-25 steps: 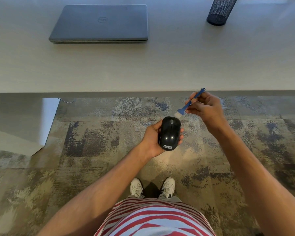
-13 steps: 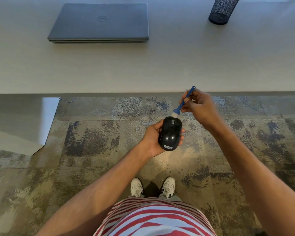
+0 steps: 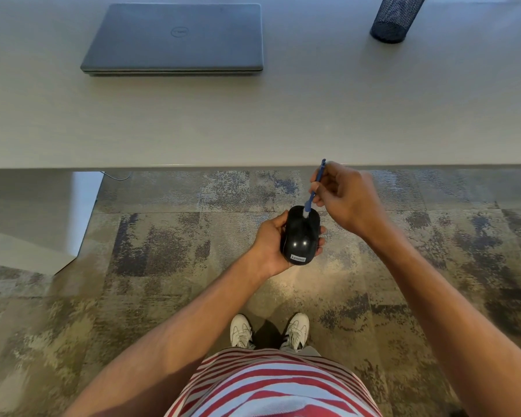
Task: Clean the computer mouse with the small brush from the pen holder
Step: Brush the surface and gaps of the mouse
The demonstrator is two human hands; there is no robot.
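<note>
head | left hand cups mouse over the carpet, long axis pointing toward desk | right hand pinches brush, bristles touching mouse's far end | handle leans away toward desk; next stroke likely runs along that axis

closed laptop on desk, patterned carpet

Mouse: black, glossy plastic with two bright highlights. Brush: blue handle, probably plastic, with pale bristles. Desk: matt, pale, faint wood-like grain. Laptop: grey lid, smooth satin finish. Pen holder: dark mesh, likely metal. Floor: mottled, rough-pile carpet. Shirt: striped cloth.
</note>
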